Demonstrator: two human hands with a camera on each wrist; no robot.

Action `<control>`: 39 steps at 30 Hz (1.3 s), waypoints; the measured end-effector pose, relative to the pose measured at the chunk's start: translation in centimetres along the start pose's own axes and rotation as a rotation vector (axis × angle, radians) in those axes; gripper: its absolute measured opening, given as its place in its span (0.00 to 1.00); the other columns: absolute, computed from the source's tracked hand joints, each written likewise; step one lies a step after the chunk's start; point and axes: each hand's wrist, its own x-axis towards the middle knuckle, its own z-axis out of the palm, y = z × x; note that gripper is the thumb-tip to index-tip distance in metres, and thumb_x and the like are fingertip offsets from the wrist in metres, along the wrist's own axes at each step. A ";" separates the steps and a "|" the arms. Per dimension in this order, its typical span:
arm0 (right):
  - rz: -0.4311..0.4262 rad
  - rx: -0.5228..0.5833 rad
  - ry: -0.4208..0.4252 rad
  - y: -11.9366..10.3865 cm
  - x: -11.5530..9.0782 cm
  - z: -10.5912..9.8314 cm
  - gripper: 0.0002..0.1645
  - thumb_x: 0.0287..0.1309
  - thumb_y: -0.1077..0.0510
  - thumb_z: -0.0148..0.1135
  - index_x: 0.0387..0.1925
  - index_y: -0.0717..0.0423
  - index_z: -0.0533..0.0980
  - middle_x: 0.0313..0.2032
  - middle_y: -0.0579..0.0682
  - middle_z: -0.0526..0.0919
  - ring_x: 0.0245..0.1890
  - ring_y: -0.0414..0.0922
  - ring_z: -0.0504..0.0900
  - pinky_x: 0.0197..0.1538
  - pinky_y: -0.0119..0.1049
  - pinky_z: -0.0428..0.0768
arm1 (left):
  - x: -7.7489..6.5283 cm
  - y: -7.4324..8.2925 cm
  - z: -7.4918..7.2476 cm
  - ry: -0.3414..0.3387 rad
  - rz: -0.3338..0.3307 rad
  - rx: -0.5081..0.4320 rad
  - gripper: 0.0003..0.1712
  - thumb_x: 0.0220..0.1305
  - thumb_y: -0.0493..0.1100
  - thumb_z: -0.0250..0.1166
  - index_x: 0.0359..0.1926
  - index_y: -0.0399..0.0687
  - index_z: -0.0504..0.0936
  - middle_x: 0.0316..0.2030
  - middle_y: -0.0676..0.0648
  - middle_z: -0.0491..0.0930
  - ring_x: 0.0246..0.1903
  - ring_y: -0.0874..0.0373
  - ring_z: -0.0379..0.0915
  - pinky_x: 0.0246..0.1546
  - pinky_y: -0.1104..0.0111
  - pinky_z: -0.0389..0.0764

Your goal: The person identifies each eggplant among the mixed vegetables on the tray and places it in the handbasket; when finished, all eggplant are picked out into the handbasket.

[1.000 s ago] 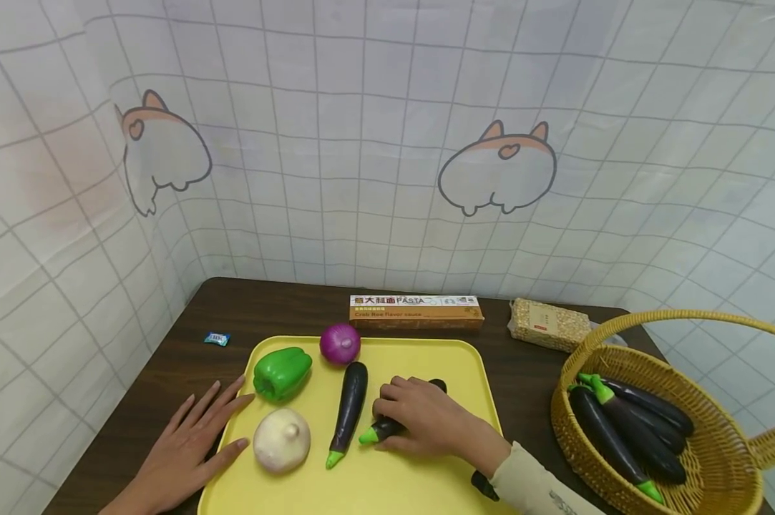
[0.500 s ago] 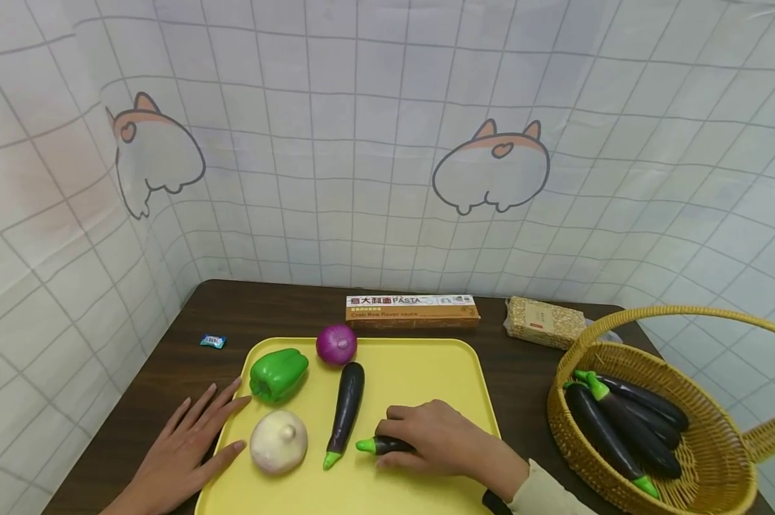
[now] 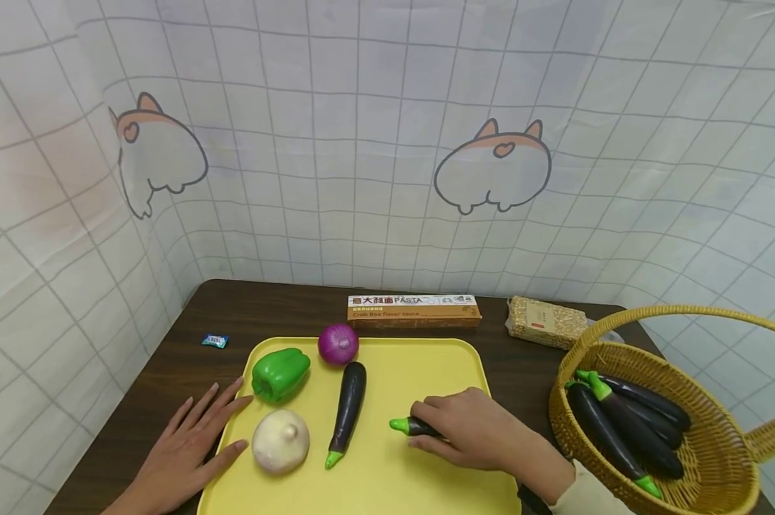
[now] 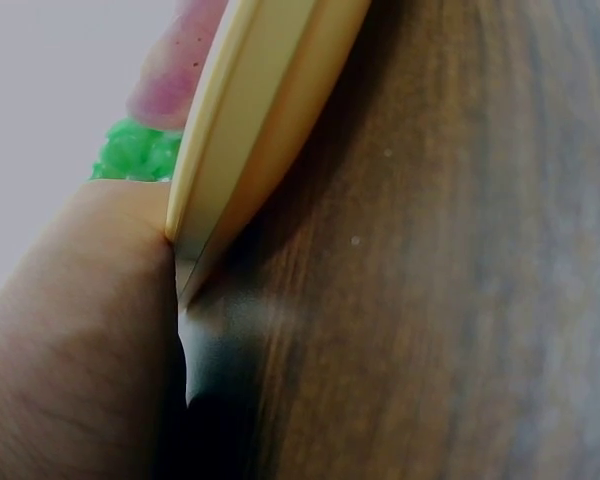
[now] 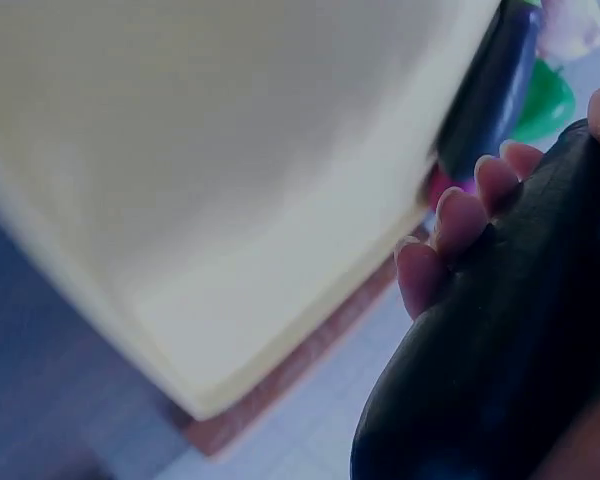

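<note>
My right hand [image 3: 484, 433] grips a dark eggplant [image 5: 500, 330], its green stem end poking out to the left over the yellow tray [image 3: 426, 372]. The right wrist view shows fingertips wrapped along the eggplant's side. A second eggplant [image 3: 348, 404] lies mid-tray, stem toward me. My left hand [image 3: 184, 450] rests at the tray's left edge with fingers straight and spread. Beside its fingertips are a green bell pepper [image 3: 280, 374] and a whitish round bulb [image 3: 280, 442]. A purple onion [image 3: 338, 344] sits at the tray's back rim.
At the right stands a wicker basket [image 3: 587, 458] with a tall handle, holding several eggplants [image 3: 638, 429]. Behind the tray are a pasta box [image 3: 414, 312] and a packet of grains [image 3: 547, 323]. A small blue wrapped sweet [image 3: 215, 341] lies on the dark wooden table [image 3: 168, 372].
My right hand took hold of the eggplant on the tray and has carried it to the right, toward the basket side. The left hand has stayed in place.
</note>
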 end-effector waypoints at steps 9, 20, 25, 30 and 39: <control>0.084 -0.121 0.060 1.9 -3.8 -3.5 0.19 0.79 0.34 0.54 0.43 0.43 0.76 0.27 0.31 0.65 0.17 0.30 0.59 0.21 0.29 0.59 | 0.0 0.2 -0.1 0.007 0.004 0.009 0.39 0.75 0.58 0.65 0.81 0.62 0.65 0.82 0.51 0.54 0.78 0.37 0.50 0.79 0.51 0.34; 0.175 -0.164 0.115 3.1 -7.9 -6.0 0.14 0.76 0.38 0.61 0.47 0.41 0.79 0.30 0.30 0.70 0.17 0.28 0.61 0.22 0.29 0.64 | 0.1 0.1 -0.1 -0.005 0.003 -0.002 0.39 0.75 0.58 0.65 0.82 0.63 0.64 0.83 0.52 0.53 0.79 0.38 0.48 0.79 0.50 0.33; 0.224 -0.179 0.115 3.8 -9.8 -6.6 0.13 0.75 0.39 0.63 0.48 0.40 0.79 0.31 0.29 0.71 0.17 0.27 0.60 0.21 0.29 0.65 | 0.1 0.1 0.2 -0.009 0.003 -0.023 0.40 0.75 0.57 0.65 0.82 0.64 0.62 0.83 0.52 0.53 0.79 0.38 0.48 0.78 0.49 0.32; 0.288 -0.214 0.128 4.6 -12.2 -7.1 0.13 0.71 0.40 0.68 0.47 0.39 0.79 0.32 0.27 0.72 0.19 0.25 0.62 0.22 0.29 0.67 | 0.0 0.2 0.4 -0.002 0.004 -0.018 0.39 0.75 0.58 0.65 0.82 0.64 0.63 0.83 0.52 0.53 0.79 0.38 0.48 0.78 0.49 0.33; 0.367 -0.298 0.138 6.6 -16.3 -8.0 0.19 0.67 0.40 0.72 0.50 0.46 0.83 0.39 0.39 0.87 0.20 0.27 0.73 0.20 0.33 0.73 | 0.1 0.1 0.2 0.011 0.009 0.001 0.39 0.74 0.58 0.66 0.81 0.63 0.65 0.82 0.51 0.54 0.79 0.38 0.49 0.79 0.51 0.33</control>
